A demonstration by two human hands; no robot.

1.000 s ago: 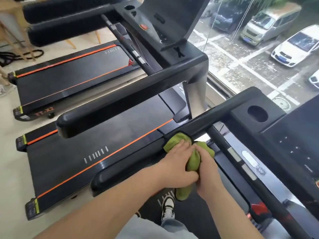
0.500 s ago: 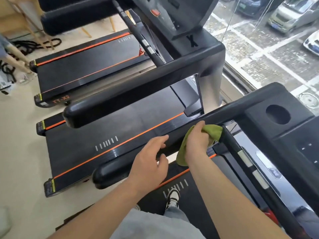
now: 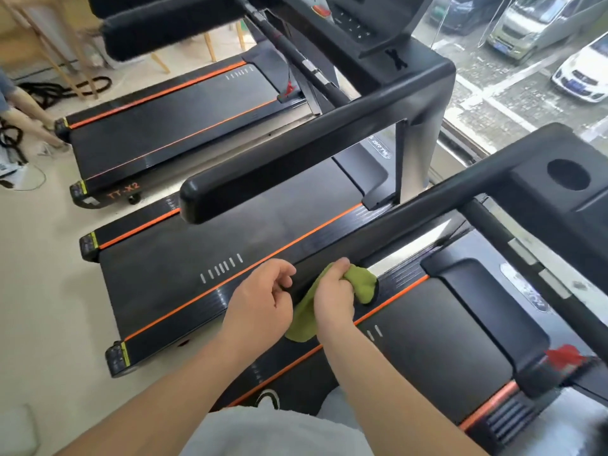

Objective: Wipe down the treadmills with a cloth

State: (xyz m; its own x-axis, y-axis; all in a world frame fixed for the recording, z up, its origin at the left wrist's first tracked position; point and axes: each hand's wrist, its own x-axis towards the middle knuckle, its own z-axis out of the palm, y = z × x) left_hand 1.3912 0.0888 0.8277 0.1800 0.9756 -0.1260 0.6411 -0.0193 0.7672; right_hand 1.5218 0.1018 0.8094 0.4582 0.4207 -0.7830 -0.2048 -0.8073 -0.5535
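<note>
The green cloth (image 3: 360, 283) is bunched on the black left handrail (image 3: 460, 189) of the near treadmill, about midway along it. My right hand (image 3: 332, 299) grips the cloth and presses it against the rail, and a loose end hangs below my wrist. Just to its left, my left hand (image 3: 261, 299) sits on the same rail with fingers and thumb curled around it. The rail's near end is hidden under my hands and forearms. The near treadmill's belt (image 3: 424, 327) lies below.
The middle treadmill (image 3: 184, 268) and its handrail (image 3: 296, 159) stand close on the left, with a third treadmill (image 3: 171, 113) beyond. A console with a cup holder (image 3: 567, 174) is at right. Window glass (image 3: 493, 77) shows parked cars. Ropes (image 3: 59, 88) lie on the floor.
My right hand has slid the cloth down the handrail toward me. My left hand let go of the cloth, then curled onto the rail beside it.
</note>
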